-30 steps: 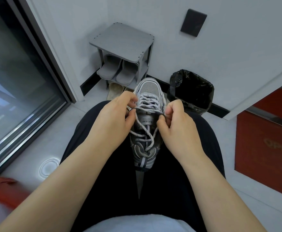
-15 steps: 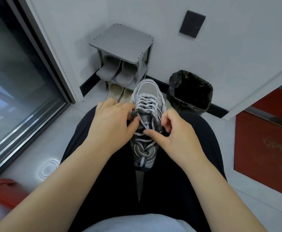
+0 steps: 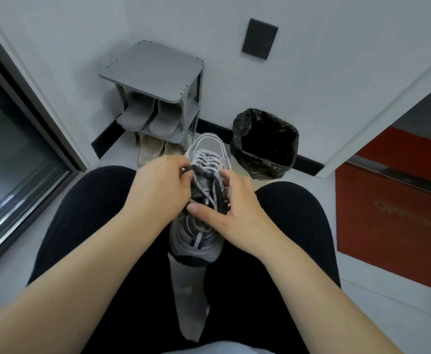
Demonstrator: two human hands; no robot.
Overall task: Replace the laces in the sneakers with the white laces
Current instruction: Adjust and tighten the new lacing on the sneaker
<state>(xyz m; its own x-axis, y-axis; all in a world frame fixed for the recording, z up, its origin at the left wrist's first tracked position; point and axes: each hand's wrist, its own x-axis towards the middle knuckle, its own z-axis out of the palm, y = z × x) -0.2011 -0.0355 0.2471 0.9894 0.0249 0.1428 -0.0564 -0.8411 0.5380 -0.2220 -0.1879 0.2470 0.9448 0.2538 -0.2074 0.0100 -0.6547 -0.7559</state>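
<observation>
**Lace work at the top eyelets: where it could slip or snag**

The sneaker (image 3: pixel 199 244) lies wedged between the person's thighs (image 3: pixel 298 226), toe toward 12 o'clock and heel toward 6. The left hand (image 3: pixel 162 186) comes in from 9 o'clock, its fingers curled at the upper eyelets and pinching a strand of the lace (image 3: pixel 205 159). The right hand (image 3: pixel 237 213) clasps the shoe from 3 o'clock, thumb pressed across the collar and fingers wrapped round the far side. I cannot tell whether this pale, speckled lace is the old one or the replacement.

The main risk, as I judge it, is the shoe itself. It is braced only by the thighs and one hand, so a sharp tug toward 9 o'clock could twist it or tip it off toward the floor. A hard pull on a single strand may also cinch the lower crossings tight and jam the lace in an eyelet. The loose strands lie tangled under the right thumb, so the wrong one could be drawn and a knot formed. If the pinch slips, the end may fall toward the bin (image 3: pixel 281 162) at 2 o'clock or under the shoe rack (image 3: pixel 150 70) at 11.
</observation>
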